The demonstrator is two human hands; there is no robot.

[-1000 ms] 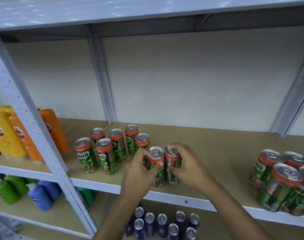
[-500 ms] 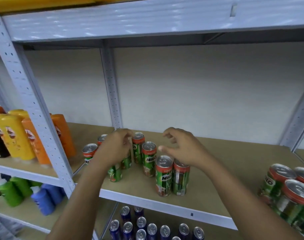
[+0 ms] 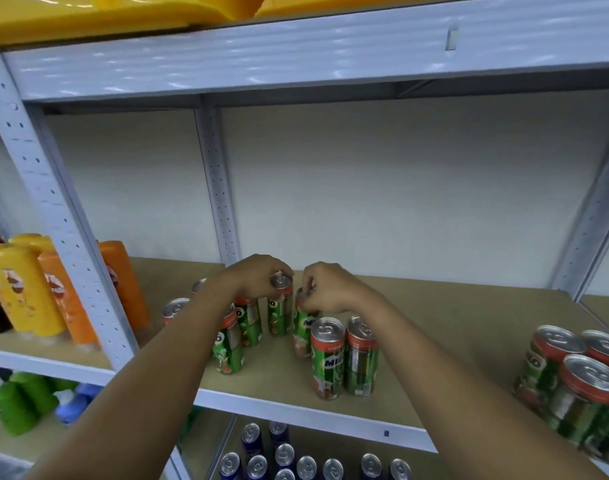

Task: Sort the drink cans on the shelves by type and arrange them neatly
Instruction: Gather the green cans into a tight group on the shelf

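Several green Milo cans with red rims stand on the middle shelf [image 3: 434,327]. My left hand [image 3: 258,277] is closed around the top of a rear Milo can [image 3: 281,306], which looks raised slightly above its neighbours. My right hand [image 3: 325,289] pinches the rim of another Milo can [image 3: 302,329] just to the right. Two Milo cans [image 3: 344,358] stand side by side near the shelf's front edge, apart from both hands. More Milo cans [image 3: 233,344] sit under my left forearm, partly hidden.
A second cluster of Milo cans [image 3: 573,386] fills the right end of the shelf. Blue cans [image 3: 282,459] stand on the shelf below. Yellow and orange bottles [image 3: 36,289] stand in the left bay, green and blue ones [image 3: 22,400] beneath. A grey upright post [image 3: 53,209] divides the bays.
Both hands left the two front cans and moved back to the rear cans. Each hand now grips a can top. The camera tilted upward.
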